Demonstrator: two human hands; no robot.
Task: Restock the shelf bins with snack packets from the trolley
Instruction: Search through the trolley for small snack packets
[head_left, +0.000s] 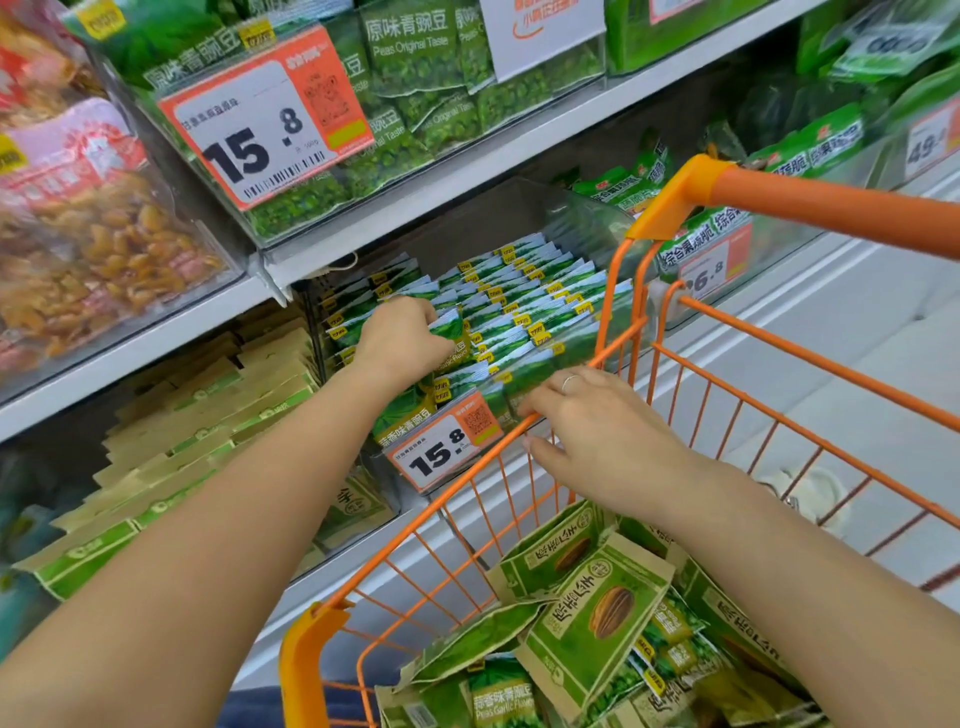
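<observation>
Left hand (402, 338) in the clear shelf bin (597, 343), fingers curled round 1 green pea packet (451, 332) standing upright among rows of like packets (524, 296). Right hand (597, 431) at the bin's front edge, just above the orange trolley rim (467, 486): fingers loosely spread and only slightly bent, tips against the front packets, nothing gripped; ring on 1 finger. Price tag (447, 447) reading 15.8 fixed to the bin front, just left of the right hand. In the trolley basket below, more snack packets: kraft-and-green seed pouches (592, 618) and green garlic pea packets (501, 696), heaped loosely. Trolley handle (831, 208) crossing in front of the shelf on the right, partly hiding a neighbouring bin. Above, original-taste pea packets (415, 62) behind a larger 15.8 tag (260, 130). Lower left, stacked kraft pouches (182, 415) on the shelf.
</observation>
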